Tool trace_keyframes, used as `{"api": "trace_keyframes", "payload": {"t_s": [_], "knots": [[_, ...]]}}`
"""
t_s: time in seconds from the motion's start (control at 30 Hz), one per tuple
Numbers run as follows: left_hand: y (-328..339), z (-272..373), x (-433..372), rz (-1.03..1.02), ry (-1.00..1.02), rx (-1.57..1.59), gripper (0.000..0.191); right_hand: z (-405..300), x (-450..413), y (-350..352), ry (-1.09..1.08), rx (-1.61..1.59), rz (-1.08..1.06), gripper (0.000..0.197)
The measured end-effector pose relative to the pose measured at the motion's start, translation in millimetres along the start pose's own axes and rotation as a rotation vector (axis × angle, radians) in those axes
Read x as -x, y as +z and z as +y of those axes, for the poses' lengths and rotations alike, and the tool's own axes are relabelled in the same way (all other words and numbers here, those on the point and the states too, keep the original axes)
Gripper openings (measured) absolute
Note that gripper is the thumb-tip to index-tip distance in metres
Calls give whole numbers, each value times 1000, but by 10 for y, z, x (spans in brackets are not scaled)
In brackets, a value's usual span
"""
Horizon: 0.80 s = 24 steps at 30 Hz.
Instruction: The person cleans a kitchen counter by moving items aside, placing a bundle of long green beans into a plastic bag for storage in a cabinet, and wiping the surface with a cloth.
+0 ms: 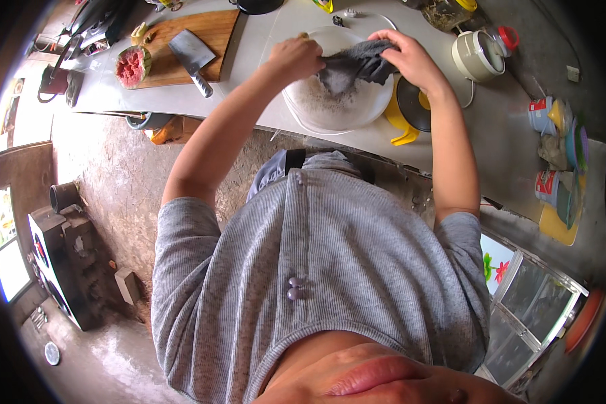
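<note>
A dark grey cloth (361, 63) is stretched between my two hands over a whitish round basin (328, 121) on the counter. My left hand (298, 56) grips the cloth's left end, its fingers curled. My right hand (406, 58) pinches the other end between thumb and fingers. Cloudy water with dark specks shows in the basin, and part of the cloth hangs down into it or just above it; which of the two I cannot tell. Close to the basin's right side is a yellow item (403, 121) with a dark round part.
A cleaver (194, 53) lies on a wooden cutting board (222, 30), its handle over the near edge, beside a cut watermelon (133, 67). At the right stand a cream-coloured pot (477, 56), a red-lidded jar (507, 40) and several tubs. A cable runs behind the basin.
</note>
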<state>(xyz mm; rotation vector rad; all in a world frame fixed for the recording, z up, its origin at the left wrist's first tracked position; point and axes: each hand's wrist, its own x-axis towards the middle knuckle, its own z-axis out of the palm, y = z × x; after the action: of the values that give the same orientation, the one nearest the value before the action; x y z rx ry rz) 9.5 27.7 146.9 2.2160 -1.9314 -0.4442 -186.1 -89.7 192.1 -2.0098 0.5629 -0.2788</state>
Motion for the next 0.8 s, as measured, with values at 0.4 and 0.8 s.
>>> {"api": "trace_keyframes", "payload": {"t_s": [0.4, 0.8], "knots": [[88, -127, -210, 91, 343, 235, 24, 148, -288, 401, 118, 946, 41, 18], [1177, -68, -571, -747, 163, -180, 32, 1150, -581, 1331, 718, 716, -448, 38]]}}
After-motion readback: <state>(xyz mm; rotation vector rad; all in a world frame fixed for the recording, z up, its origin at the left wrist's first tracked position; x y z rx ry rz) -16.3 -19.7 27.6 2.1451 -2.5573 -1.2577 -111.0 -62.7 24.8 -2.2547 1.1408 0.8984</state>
